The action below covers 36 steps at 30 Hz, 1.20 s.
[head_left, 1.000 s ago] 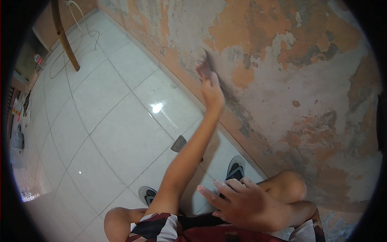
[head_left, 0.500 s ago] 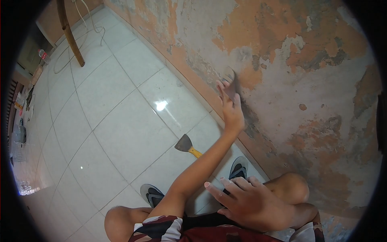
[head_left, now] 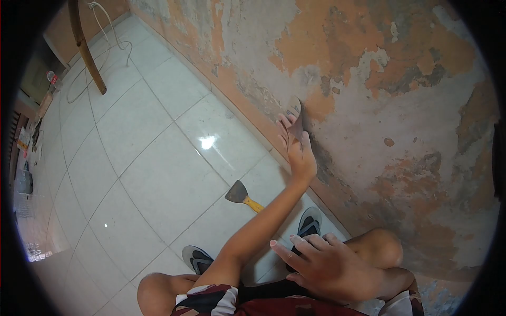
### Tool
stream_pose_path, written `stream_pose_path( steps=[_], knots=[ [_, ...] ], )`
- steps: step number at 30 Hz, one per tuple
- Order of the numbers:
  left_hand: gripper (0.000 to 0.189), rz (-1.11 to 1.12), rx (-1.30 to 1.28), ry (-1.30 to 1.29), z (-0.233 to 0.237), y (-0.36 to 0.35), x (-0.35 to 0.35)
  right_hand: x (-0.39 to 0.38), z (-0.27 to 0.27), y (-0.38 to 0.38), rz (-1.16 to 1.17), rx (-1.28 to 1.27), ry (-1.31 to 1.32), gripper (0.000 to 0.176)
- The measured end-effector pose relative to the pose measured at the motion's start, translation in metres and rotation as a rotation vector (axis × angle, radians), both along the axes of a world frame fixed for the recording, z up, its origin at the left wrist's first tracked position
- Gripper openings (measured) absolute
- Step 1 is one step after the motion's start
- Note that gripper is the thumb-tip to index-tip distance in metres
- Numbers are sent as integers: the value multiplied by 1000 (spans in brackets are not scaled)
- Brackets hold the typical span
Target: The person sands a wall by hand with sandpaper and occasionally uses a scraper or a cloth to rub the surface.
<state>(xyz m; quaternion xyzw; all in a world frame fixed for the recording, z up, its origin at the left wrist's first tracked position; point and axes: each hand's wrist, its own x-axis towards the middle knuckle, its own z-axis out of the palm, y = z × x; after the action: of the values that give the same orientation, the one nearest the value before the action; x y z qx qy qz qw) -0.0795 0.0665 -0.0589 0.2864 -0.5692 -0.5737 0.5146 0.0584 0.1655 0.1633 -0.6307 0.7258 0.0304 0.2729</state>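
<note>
My left hand [head_left: 301, 157] reaches out to the low part of the peeling wall [head_left: 358, 121]. Its fingers are closed on a curled sheet of sandpaper [head_left: 297, 129], brown on one side and pale with dark print on the other. The sheet is against or very close to the wall. Over my right knee hovers my right hand [head_left: 332, 266], fingers apart and dusted white at the tips, holding nothing. A putty knife [head_left: 238, 194] with a yellow handle lies on the tiles, its handle end partly behind my left forearm.
Sandalled feet stand on the white tiled floor [head_left: 147, 152], a sandal [head_left: 310, 221] close to the wall base. Farther off are a wooden pole [head_left: 89, 58], a pale cable [head_left: 113, 34] and a plastic bottle [head_left: 52, 78]. More items line the left edge.
My left hand and the sandpaper have shifted slightly down and left in view. The scene has moved a little with the camera. My right hand stays almost still.
</note>
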Motion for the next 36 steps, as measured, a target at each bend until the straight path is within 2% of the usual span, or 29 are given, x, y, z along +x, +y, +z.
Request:
stream_pose_path(
  steps=[1,3,5,7,8,9,10,11,13,14,16,17,19,21,23,25,27,30,33,34,35,36],
  knots=[
    [48,5,1,3,-2,-3,-3,0,1,-1,5,1,3,70],
    [46,214,-174,-293,-11,-15,-15,-1,2,-2,-3,-20,-12,72],
    [45,22,204,-134,-24,-52,-38,-1,3,1,6,-17,-5,72],
    [46,-107,338,-145,-3,-105,-36,0,2,5,18,-23,-2,72],
    [46,-105,335,-145,-6,-116,-35,1,1,8,12,-23,-10,72],
    [46,-207,287,-111,-9,-124,-35,2,0,9,9,-24,-15,72],
    [61,-308,237,-76,-11,-129,-36,2,1,8,13,-29,-11,72],
    [61,-304,230,-73,-14,-124,-35,2,1,7,5,-3,-22,72],
    [60,-474,473,-32,-22,-87,-25,1,1,4,3,23,-32,72],
    [60,-466,475,-33,-27,-60,-21,0,1,3,16,6,-12,72],
    [41,-286,212,-51,-44,10,-12,0,1,-1,30,-6,-11,72],
    [41,-199,79,-59,-49,29,-8,-1,3,-6,44,-9,-2,72],
    [41,-205,99,-9,-45,42,-2,-2,3,-9,60,-8,13,72],
    [41,-223,118,55,-38,40,-10,-1,0,-6,52,-10,1,73],
    [44,-41,152,-6,-28,3,-30,-1,1,-1,38,-14,2,73],
    [53,-187,358,-20,14,-52,-25,0,1,5,20,-20,-8,73],
    [56,-54,363,-45,21,-94,-39,-1,1,12,-1,7,11,73],
    [51,-64,368,48,10,-114,-46,-2,4,14,-38,16,-8,72],
    [47,-34,207,-4,-19,-72,-48,-2,3,11,-17,33,-37,71],
    [47,-117,140,26,-12,-52,-33,-2,5,8,-4,28,-37,71],
    [60,-201,72,52,-6,-28,-16,-3,6,4,8,30,-44,71],
    [60,-236,64,42,-10,-5,-7,-4,7,0,20,33,-51,71]
  ],
)
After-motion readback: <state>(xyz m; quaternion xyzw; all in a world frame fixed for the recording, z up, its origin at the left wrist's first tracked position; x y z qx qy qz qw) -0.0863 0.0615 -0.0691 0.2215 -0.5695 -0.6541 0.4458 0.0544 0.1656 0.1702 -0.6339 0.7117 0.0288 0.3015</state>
